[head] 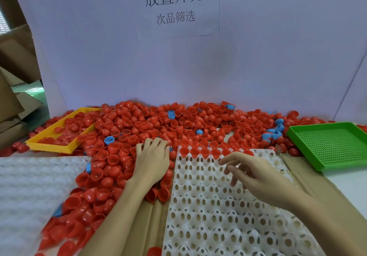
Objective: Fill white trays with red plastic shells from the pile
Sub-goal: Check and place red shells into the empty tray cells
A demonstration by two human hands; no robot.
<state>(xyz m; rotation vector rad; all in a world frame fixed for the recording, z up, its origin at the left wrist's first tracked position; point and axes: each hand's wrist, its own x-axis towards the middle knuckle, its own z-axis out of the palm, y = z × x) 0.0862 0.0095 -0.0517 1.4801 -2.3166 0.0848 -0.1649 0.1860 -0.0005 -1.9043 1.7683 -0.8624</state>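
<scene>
A large pile of red plastic shells (158, 124) spreads across the table's back and left. A white tray (208, 206) with many holes lies in front of me on cardboard. Several red shells (204, 152) sit in its far row. My left hand (152, 161) rests palm down on the pile just left of the tray, fingers curled into the shells; whether it holds one is hidden. My right hand (256, 173) hovers over the tray's upper right part, fingers loosely spread and holding nothing.
A stack of white trays (29, 192) lies at the left. A yellow tray (59, 130) holds red shells at the back left. An empty green perforated tray (329, 144) sits at the right. A few blue shells (109, 140) are mixed in. A white board with a sign stands behind.
</scene>
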